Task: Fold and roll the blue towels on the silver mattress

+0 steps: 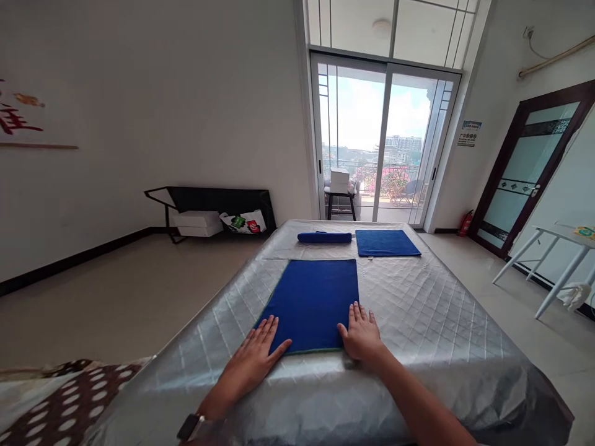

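Observation:
A blue cloth (pixel 313 303) with a thin green edge lies flat on the silver quilted cover (pixel 418 303). On its near left corner rests my left hand (pixel 255 347), fingers stretched out and thumb apart. My right hand (pixel 361 333) lies flat along the cloth's right edge near its lower corner, fingers extended. Neither hand grips anything. Farther back are a rolled blue cloth (pixel 324 238) and, to its right, another blue cloth (pixel 388 243) lying flat with a small white tag at its near edge.
A black rack (pixel 218 201) with a white box (pixel 198 223) and a printed bag stands against the left wall. Glass sliding doors (pixel 385 142) are ahead. To the right are a pale table (pixel 564 232) and a fire extinguisher (pixel 465 223). Brown dotted fabric (pixel 77 402) lies at lower left.

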`<action>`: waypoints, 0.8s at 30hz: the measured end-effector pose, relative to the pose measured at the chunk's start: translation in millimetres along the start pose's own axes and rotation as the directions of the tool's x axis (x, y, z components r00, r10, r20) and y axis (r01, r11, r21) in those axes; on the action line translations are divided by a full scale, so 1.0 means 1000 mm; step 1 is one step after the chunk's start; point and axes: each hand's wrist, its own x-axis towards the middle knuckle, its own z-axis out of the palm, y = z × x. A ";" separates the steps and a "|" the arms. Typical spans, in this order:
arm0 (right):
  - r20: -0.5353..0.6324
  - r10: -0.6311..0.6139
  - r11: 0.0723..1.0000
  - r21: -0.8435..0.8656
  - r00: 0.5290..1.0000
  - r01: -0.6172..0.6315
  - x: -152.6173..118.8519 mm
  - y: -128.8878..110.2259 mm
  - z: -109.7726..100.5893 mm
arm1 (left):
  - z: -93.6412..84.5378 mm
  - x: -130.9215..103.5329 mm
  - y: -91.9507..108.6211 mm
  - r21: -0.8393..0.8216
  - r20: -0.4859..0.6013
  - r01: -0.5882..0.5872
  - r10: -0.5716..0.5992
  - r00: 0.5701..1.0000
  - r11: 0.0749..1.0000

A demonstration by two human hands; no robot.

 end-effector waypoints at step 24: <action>-0.096 -0.104 0.995 -0.012 0.990 0.103 0.065 0.027 -0.004 | -0.031 -0.019 0.196 -0.074 -0.353 -0.621 0.561 0.749 0.781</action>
